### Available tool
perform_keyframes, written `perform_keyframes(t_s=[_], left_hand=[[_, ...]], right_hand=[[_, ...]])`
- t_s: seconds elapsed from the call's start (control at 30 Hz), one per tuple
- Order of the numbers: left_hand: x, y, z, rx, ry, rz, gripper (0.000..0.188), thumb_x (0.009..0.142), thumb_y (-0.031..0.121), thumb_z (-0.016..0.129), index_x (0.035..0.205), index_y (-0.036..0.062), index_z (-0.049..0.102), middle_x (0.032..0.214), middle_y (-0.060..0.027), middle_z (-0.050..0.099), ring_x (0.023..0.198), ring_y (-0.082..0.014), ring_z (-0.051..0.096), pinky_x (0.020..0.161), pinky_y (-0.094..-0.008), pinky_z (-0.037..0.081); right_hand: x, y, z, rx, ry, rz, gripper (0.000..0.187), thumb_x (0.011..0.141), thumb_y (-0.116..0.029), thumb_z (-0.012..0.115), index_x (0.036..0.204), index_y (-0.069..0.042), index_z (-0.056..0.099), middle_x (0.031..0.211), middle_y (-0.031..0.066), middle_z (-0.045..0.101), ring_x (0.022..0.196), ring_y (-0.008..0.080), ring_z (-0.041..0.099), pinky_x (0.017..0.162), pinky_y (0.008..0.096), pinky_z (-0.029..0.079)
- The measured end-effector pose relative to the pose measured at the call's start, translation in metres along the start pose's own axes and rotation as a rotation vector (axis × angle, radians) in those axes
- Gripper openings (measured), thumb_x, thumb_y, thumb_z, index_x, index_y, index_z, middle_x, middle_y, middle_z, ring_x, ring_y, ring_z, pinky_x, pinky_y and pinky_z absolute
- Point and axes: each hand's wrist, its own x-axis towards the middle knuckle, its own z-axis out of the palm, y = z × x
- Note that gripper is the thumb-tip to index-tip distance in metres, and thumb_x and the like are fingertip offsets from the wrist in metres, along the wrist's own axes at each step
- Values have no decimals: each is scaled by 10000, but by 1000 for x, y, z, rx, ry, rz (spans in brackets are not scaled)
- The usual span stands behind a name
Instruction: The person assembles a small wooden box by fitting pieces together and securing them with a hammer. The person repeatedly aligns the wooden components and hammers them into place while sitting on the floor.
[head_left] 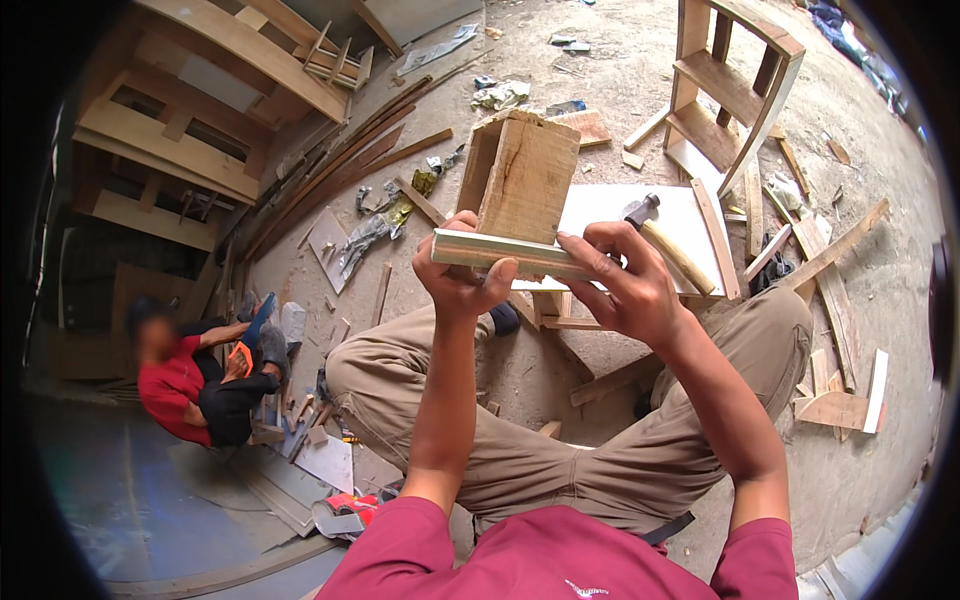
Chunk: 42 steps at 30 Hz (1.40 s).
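I've got my left hand [458,268] and right hand [632,280] gripping a pale wooden strip [500,252] along a rough plank box [530,180], hammer [680,258] just lying on the white board [600,207].

rough matt wooden board [530,180], smooth wooden strip [530,257], metal hammer head [641,211], matt cloth trousers [545,465]

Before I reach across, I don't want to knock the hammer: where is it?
In the head view, the hammer lies right of centre on the white board, just beyond the person's right hand.
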Motion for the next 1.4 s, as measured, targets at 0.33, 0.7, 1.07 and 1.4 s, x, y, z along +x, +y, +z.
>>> perform_keyframes(t_s=[0.33, 0.7, 1.07, 1.4], left_hand=[[-21, 4, 7, -216, 239, -448, 361, 810, 272, 831, 924, -40, 692, 860, -27, 695, 758, -78, 612, 728, -248, 491], [-27, -5, 31, -278, 305, -664, 241, 892, 194, 754, 970, -31, 713, 884, -37, 717, 784, -60, 615, 729, -233, 494], [-28, -5, 33, -190, 330, -659, 224, 891, 182, 774, 941, -22, 698, 868, -21, 705, 771, -41, 586, 693, -216, 476], [-27, -2, 31, -174, 315, -618, 196, 878, 140, 774, 949, -26, 697, 858, -25, 703, 767, -43, 597, 689, -218, 489]], right_hand=[[10, -7, 4, 63, 82, -7, 492, 757, -90, 845, 1214, -47, 670, 1023, 142, 642, 861, 284, 670, 717, 384, 572], [11, -7, 5, 16, 102, 131, 435, 784, -190, 871, 1116, -7, 659, 960, 136, 638, 810, 289, 662, 672, 397, 547], [10, -12, 14, -93, 92, 190, 429, 758, -98, 878, 1105, 18, 655, 965, 147, 663, 823, 290, 677, 710, 381, 551], [9, -7, 15, -15, 66, 200, 430, 755, -85, 863, 1118, 13, 655, 1013, 154, 667, 858, 300, 678, 751, 395, 550]])
